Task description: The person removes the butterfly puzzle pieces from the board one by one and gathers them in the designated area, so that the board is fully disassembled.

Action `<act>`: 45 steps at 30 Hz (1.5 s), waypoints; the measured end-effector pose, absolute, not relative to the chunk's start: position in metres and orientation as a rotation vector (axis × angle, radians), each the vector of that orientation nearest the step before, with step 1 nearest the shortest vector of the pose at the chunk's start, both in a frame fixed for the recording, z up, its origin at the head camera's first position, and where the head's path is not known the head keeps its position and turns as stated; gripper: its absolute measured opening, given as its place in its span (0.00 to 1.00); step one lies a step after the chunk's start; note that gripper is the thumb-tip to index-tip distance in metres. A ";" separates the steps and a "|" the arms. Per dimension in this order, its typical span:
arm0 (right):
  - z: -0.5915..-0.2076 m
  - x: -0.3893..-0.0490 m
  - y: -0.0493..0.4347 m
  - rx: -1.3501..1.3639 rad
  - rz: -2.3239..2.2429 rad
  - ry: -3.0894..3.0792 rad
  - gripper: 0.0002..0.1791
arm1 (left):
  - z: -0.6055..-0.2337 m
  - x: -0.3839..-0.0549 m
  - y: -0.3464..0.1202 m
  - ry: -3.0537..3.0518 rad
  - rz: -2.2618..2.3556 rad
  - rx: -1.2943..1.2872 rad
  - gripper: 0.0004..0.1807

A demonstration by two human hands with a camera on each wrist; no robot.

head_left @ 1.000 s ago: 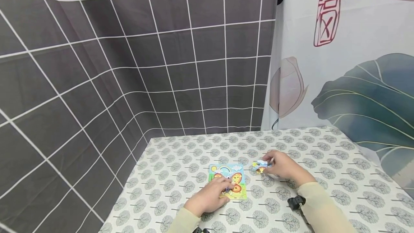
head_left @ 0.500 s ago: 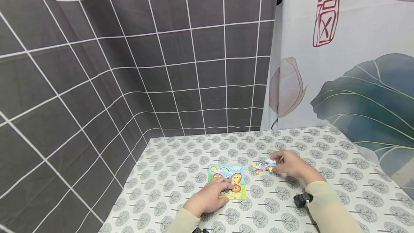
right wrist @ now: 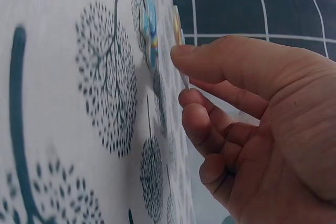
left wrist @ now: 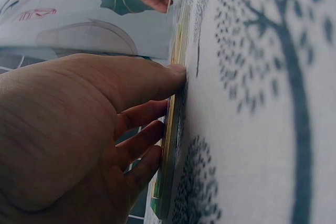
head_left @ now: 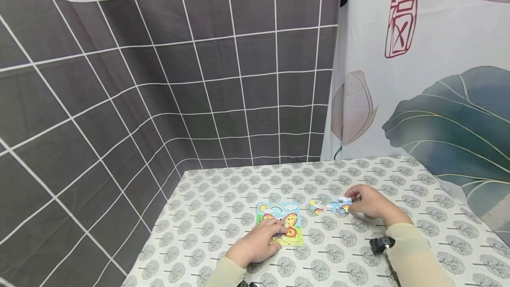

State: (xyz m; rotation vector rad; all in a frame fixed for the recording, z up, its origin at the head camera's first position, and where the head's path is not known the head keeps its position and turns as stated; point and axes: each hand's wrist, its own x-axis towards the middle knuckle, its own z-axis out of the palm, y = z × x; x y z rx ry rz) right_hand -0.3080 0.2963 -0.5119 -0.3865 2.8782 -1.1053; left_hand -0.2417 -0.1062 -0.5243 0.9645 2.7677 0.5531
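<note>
My left hand [head_left: 255,243] lies palm down, the fingers [left wrist: 142,116] stretched forward and almost straight, the thumb beside them. My right hand [head_left: 368,203] is further to the right, the forearm in a pale sleeve. Its thumb and curled index finger [right wrist: 197,111] make a pinching grip.

We see a staged home-like recording corner: tree-print tablecloth [head_left: 223,198], dark grid backdrop [head_left: 159,79], lotus-print curtain [head_left: 430,101].

Grey grid backdrop [head_left: 159,56], leaf-print curtain [head_left: 438,114], tree-patterned tablecloth [head_left: 223,189]
</note>
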 end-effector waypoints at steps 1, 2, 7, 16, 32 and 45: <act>-0.512 -0.308 0.298 -0.387 -1.099 2.880 0.24 | -0.524 -0.242 -0.106 2.767 0.554 0.966 0.25; -0.513 -0.308 0.300 -0.383 -1.094 2.882 0.24 | -0.524 -0.242 -0.106 2.766 0.555 0.966 0.25; -0.515 -0.310 0.311 -0.331 -1.043 2.905 0.24 | -0.523 -0.242 -0.106 2.772 0.552 0.972 0.25; -0.519 -0.309 0.325 -0.281 -1.039 2.886 0.23 | -0.523 -0.242 -0.106 2.773 0.563 0.979 0.26; -0.516 -0.306 0.326 -0.214 -1.029 2.890 0.23 | -0.524 -0.241 -0.107 2.759 0.614 0.961 0.27; -0.519 -0.308 0.328 -0.162 -1.022 2.881 0.25 | -0.525 -0.243 -0.108 2.755 0.619 0.980 0.27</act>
